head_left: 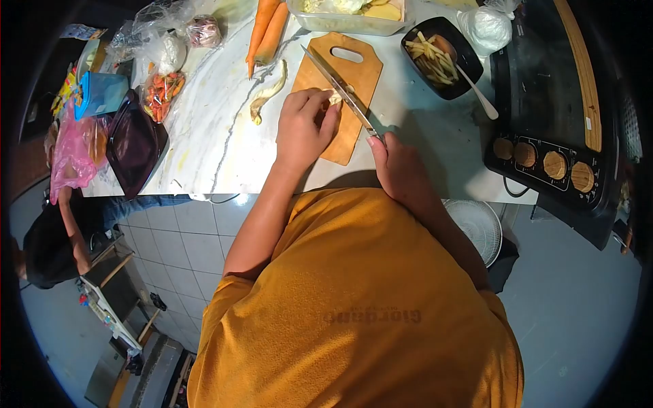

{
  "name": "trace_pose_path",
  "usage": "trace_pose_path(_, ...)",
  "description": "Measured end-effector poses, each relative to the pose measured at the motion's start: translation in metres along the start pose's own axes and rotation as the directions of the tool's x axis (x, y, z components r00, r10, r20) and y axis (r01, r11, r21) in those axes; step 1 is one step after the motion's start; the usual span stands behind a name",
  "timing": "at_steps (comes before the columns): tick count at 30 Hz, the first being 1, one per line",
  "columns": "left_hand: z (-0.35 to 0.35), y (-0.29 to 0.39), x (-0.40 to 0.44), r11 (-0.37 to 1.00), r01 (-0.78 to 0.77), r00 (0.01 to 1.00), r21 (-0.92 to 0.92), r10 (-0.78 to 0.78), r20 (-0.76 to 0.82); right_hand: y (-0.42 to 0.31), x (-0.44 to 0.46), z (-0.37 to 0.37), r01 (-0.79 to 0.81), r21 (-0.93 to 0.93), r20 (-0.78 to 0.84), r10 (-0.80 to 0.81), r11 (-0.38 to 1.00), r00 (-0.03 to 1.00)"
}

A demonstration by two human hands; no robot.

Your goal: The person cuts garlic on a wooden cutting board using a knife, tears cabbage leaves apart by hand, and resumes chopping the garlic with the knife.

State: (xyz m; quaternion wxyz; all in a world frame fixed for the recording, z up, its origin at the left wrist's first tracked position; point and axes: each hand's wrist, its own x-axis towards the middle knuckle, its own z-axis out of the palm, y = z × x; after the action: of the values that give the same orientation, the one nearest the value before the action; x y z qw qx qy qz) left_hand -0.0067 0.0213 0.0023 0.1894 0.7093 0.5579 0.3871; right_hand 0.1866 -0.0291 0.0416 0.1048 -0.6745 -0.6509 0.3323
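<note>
My right hand (pixel 400 165) is closed around the handle of a long kitchen knife (pixel 345 97). Its blade slants up and left across a wooden cutting board (pixel 339 141) with a slot at its far end. On the board, the bent fingers of my left hand (pixel 306 129) press a small pale vegetable piece (pixel 335 96) beside the blade. Its exact kind is hard to make out, and my fingers partly cover it. A curved, pale, wrinkled vegetable piece (pixel 270 92) lies on the counter left of the board.
Carrots (pixel 269 32) and a clear container (pixel 350 24) of cut vegetables lie at the back. A black bowl (pixel 466 62) with pale strips and a spoon stands right, near a stove (pixel 544 160). Bagged vegetables (pixel 162 95) and a dark tray (pixel 136 146) sit left. Another person's arm (pixel 73 228) is at far left.
</note>
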Motion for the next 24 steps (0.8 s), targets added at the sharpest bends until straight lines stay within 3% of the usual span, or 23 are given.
trace_pose_path(24, 0.004, -0.007, 0.001, 0.998, -0.060, 0.997, -0.011, 0.059, -0.044, -0.017, 0.003, -0.001, -0.127, -0.159, 0.109, 0.145, 0.979, 0.983)
